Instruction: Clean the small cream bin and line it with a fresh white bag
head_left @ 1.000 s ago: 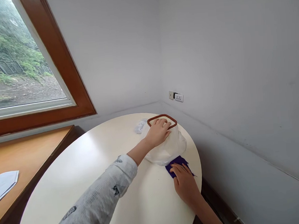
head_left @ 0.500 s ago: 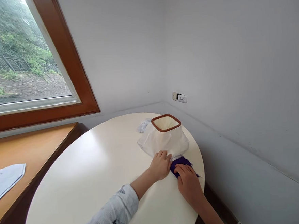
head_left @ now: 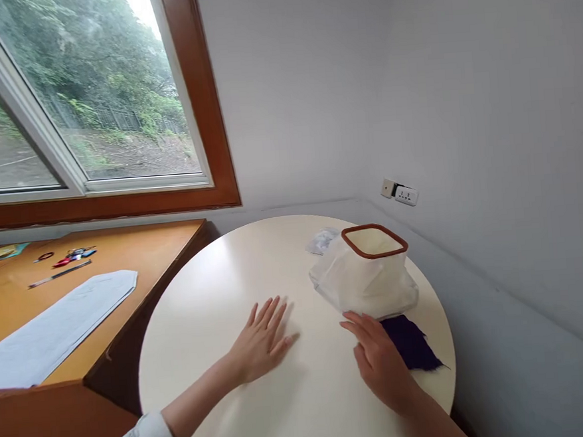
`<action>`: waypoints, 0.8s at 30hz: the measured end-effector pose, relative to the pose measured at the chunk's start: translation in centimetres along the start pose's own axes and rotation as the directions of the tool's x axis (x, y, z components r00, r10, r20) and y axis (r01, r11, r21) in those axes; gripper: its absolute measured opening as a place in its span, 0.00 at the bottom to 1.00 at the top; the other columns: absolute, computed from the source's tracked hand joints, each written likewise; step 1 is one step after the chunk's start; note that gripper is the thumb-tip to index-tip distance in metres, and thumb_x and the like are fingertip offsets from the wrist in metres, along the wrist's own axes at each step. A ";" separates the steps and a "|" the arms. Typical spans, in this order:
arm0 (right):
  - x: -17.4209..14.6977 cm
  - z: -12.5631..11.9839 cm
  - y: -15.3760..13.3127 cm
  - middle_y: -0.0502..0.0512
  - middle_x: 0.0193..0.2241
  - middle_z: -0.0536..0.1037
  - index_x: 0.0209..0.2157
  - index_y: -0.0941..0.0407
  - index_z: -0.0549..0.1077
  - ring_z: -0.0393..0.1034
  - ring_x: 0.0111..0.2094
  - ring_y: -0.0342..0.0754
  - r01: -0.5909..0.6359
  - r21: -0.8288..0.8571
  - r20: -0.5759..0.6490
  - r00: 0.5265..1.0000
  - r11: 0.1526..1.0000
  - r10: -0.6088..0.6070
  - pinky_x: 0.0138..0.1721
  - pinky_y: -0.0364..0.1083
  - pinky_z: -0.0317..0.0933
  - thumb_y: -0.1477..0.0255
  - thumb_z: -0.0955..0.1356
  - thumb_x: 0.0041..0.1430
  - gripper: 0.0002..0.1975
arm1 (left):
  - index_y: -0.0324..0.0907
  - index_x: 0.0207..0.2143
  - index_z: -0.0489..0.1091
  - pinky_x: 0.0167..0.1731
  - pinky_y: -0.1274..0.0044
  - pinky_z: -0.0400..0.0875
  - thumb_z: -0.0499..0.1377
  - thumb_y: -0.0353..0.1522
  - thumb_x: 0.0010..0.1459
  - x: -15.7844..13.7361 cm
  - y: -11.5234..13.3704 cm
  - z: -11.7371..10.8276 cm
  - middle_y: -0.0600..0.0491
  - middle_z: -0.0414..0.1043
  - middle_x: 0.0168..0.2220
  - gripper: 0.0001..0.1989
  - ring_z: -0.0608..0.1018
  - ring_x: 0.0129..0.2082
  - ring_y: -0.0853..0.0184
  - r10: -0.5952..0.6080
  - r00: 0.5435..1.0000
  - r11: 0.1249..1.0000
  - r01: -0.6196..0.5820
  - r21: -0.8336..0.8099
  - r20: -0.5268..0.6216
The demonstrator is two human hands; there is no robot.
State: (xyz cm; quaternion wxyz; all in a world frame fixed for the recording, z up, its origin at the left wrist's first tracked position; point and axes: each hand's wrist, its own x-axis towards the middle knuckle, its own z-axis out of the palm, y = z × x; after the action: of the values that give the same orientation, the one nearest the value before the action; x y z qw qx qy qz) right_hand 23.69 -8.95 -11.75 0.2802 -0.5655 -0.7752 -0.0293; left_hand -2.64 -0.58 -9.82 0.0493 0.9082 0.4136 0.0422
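Observation:
My left hand (head_left: 263, 345) is spread over the pale round table (head_left: 212, 304), fingers apart and holding nothing. On the right, my right hand (head_left: 376, 359) has its fingers loosely extended and looks to hold nothing. It lies beside a dark purple piece of cloth (head_left: 413, 344) with frayed edges, covering part of it. Just beyond the fingertips stands a white translucent bin liner spread around a squarish bin (head_left: 371, 286) with a brown rim (head_left: 374, 256). A small clear plastic packet (head_left: 323, 240) lies behind it.
A wooden desk (head_left: 173, 243) at left carries folded white paper (head_left: 69, 320), a pen (head_left: 60, 274) and small red and blue items (head_left: 74, 256). Wall sockets (head_left: 406, 195) are above the table's far right. A brown-framed window (head_left: 224, 150) is at upper left.
My left hand has let go of the white plastic and moved left, opening flat over the table. My right hand has come off the purple cloth. The view has swung left.

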 end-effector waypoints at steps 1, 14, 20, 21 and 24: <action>1.4 0.4 -0.8 0.56 0.56 0.63 0.53 0.57 0.63 0.54 0.58 0.48 0.053 0.011 0.061 0.997 0.999 -0.054 0.59 0.53 0.49 0.79 0.54 0.58 0.22 | 0.49 0.63 0.32 0.60 0.58 0.36 0.38 0.48 0.61 -0.5 -0.9 0.0 0.53 0.34 0.65 0.32 0.42 0.64 0.56 -0.035 0.999 0.999 0.035 0.008 0.010; 9.9 7.9 -3.6 0.51 0.64 0.44 0.62 0.48 0.46 0.34 0.64 0.49 0.093 0.068 0.492 0.863 0.993 -0.114 0.61 0.58 0.30 0.57 0.49 0.63 0.26 | 0.49 0.63 0.40 0.60 0.58 0.36 0.38 0.49 0.60 -0.8 -4.3 2.5 0.51 0.40 0.64 0.30 0.46 0.64 0.57 -0.242 0.968 0.970 0.244 0.016 -0.057; 9.9 7.7 -3.7 0.50 0.64 0.43 0.62 0.46 0.46 0.34 0.64 0.48 0.082 0.082 0.487 0.866 0.993 -0.112 0.61 0.58 0.31 0.57 0.49 0.64 0.26 | 0.52 0.62 0.40 0.59 0.58 0.38 0.38 0.49 0.61 -0.8 -4.5 2.5 0.52 0.40 0.64 0.29 0.47 0.63 0.57 -0.241 0.969 0.970 0.241 -0.008 -0.057; 9.9 7.7 -3.7 0.50 0.64 0.43 0.62 0.46 0.46 0.34 0.64 0.48 0.080 0.084 0.484 0.868 0.993 -0.111 0.61 0.58 0.31 0.58 0.49 0.64 0.26 | 0.52 0.62 0.40 0.59 0.57 0.38 0.38 0.49 0.61 -0.8 -4.5 2.5 0.52 0.40 0.64 0.29 0.47 0.63 0.57 -0.242 0.969 0.970 0.242 -0.012 -0.058; 9.9 7.7 -3.7 0.50 0.63 0.44 0.62 0.46 0.46 0.34 0.64 0.48 0.078 0.085 0.482 0.869 0.993 -0.109 0.61 0.58 0.31 0.58 0.48 0.64 0.26 | 0.52 0.62 0.40 0.59 0.58 0.38 0.39 0.48 0.61 -0.8 -4.5 2.4 0.52 0.40 0.64 0.29 0.47 0.63 0.57 -0.237 0.970 0.971 0.236 -0.019 -0.058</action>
State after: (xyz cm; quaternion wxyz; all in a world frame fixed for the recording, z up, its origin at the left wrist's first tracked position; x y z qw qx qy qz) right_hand 15.27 1.04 -12.53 0.0925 -0.5075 -0.8476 0.1244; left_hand -6.22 1.57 -12.82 0.0473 0.8504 0.5199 0.0657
